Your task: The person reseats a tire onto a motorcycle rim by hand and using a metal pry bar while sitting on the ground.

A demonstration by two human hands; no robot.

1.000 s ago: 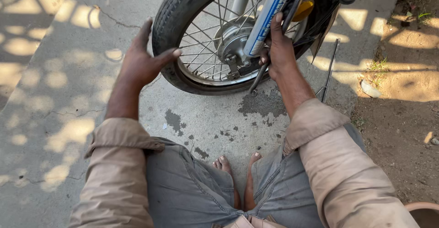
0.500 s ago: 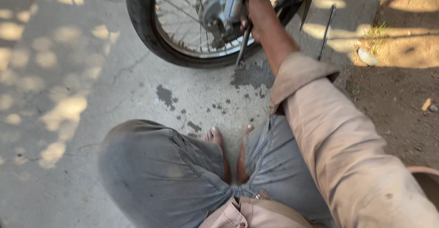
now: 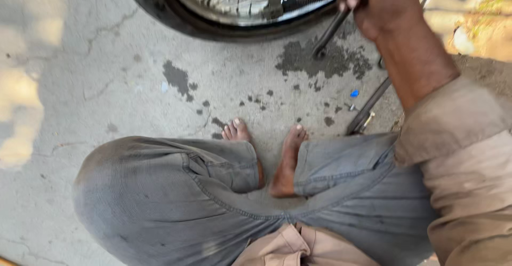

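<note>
My right hand [image 3: 380,6] reaches up at the top right, fingers curled round a dark metal bar [image 3: 332,31] that slants down to the ground beside a motorbike wheel [image 3: 176,16]. Only the lower arc of the black tyre, the rim and some spokes show along the top edge. My tan sleeve [image 3: 458,138] covers the forearm. My left hand is out of the picture. I am squatting, with my bare feet [image 3: 282,164] on the concrete between my grey-trousered knees [image 3: 160,191].
Dark oil stains [image 3: 325,61] mark the cracked concrete under the wheel. A thin metal rod [image 3: 368,111] slants to the ground by my right knee. Bare earth with a little grass [image 3: 480,31] lies at the far right.
The view has tipped down and closer, so the wheel has slid to the top edge. My left hand, on the tyre a second ago, has left the picture. My right hand stays by the wheel.
</note>
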